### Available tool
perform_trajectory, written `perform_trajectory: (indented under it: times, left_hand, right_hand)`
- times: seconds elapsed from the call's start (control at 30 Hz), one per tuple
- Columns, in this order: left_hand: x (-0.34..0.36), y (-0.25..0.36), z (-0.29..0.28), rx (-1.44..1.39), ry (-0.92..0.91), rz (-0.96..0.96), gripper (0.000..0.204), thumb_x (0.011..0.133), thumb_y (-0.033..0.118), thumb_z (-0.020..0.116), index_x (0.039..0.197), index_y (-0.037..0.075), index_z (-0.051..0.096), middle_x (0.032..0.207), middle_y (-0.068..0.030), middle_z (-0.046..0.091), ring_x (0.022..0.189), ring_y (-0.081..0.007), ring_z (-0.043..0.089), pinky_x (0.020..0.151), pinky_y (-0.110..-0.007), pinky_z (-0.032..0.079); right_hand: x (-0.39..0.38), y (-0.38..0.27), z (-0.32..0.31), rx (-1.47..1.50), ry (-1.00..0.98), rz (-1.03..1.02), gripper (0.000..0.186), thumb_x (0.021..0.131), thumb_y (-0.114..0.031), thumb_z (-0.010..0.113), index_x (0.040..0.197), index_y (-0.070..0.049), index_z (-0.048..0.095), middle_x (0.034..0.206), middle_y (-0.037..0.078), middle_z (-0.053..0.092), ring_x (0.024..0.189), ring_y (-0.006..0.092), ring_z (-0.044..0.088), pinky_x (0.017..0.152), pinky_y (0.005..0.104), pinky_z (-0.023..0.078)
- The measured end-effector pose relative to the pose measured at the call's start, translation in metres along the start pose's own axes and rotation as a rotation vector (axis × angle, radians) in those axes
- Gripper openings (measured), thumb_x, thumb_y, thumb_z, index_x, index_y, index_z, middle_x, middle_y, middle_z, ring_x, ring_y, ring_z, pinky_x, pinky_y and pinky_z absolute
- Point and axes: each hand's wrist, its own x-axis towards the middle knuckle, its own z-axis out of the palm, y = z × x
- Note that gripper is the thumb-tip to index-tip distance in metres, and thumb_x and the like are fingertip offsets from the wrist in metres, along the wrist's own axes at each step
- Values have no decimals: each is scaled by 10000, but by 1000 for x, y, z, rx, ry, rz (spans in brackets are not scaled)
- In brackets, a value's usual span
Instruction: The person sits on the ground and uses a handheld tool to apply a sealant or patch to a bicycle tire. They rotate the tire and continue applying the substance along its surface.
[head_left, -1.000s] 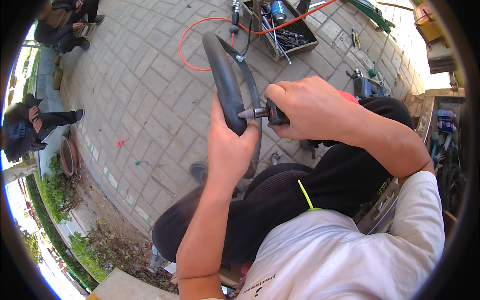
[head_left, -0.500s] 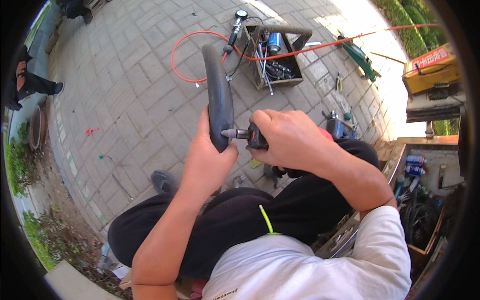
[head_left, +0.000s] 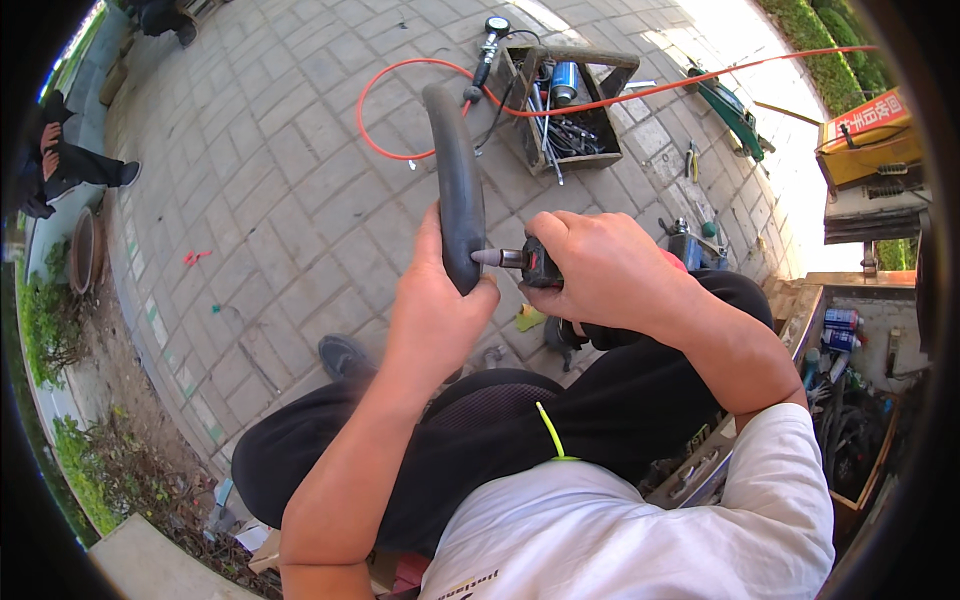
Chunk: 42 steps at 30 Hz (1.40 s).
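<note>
My left hand [head_left: 437, 318] is closed around the lower end of a black rubber inner tube [head_left: 459, 180], which stands up as a curved, inflated length. Fingers lie along its left side, and the thumb is at the lower right. In my right hand [head_left: 600, 262] is a black handheld power tool [head_left: 540, 263], gripped from above. Its grey cone-shaped grinding bit [head_left: 492, 257] points left at the tube's right edge, close above my left thumb. Whether the tip touches the rubber I cannot tell. My right hand hides most of the tool's body.
Beyond the tube lies an orange air hose [head_left: 385, 68] with a pressure gauge [head_left: 497, 26]. A wooden toolbox [head_left: 600, 158] holds tools and a blue can. Pliers [head_left: 692, 160] and a green tool [head_left: 735, 118] lie on the paving. Another person's legs [head_left: 95, 168] show at left.
The whole view has shifted slightly, so the scene sits further right. The bit has moved from overlapping the tube's face to its right edge. Both hands keep their holds.
</note>
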Motion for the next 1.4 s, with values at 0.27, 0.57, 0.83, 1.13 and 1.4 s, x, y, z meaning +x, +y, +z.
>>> perform_trajectory:
  times: [0.27,0.57,0.83,1.13,1.4]
  left_hand:
    - [-1,1,0,-23,-12,-19,740,872,25,660,1568,34,411,969,16,543,778,-65,503,676,-245,458]
    - [2,1,-1,33,-28,-37,814,850,46,658,1605,71,354,975,-133,677,854,-244,674,833,-369,551]
    - [1,0,-1,42,-24,-25,801,856,47,662,1598,70,360,971,-142,682,852,-259,682,833,-381,555]
    - [1,-3,0,26,-13,13,758,866,22,667,1577,36,407,955,7,551,792,-78,521,700,-260,475]
    - [-1,2,0,123,-1,-22,775,866,44,653,1597,72,395,978,-56,598,818,-145,576,746,-307,510]
  right_hand:
    - [0,-2,-2,-8,-24,-3,413,786,-275,820,954,6,568,853,191,687,778,414,711,689,495,583]
    - [-1,-2,-4,-3,-38,4,378,793,-259,800,934,6,570,852,193,687,779,412,711,691,494,580]
    - [-1,-3,-2,-3,-18,-16,366,796,-258,798,917,3,572,836,187,686,763,409,713,669,497,578]
    - [0,-4,-3,-12,-33,-10,376,795,-262,806,918,4,570,831,187,687,758,412,713,667,499,577]
    - [0,-3,-5,-34,-28,-9,399,797,-274,813,932,6,564,831,190,691,760,416,715,674,496,583]
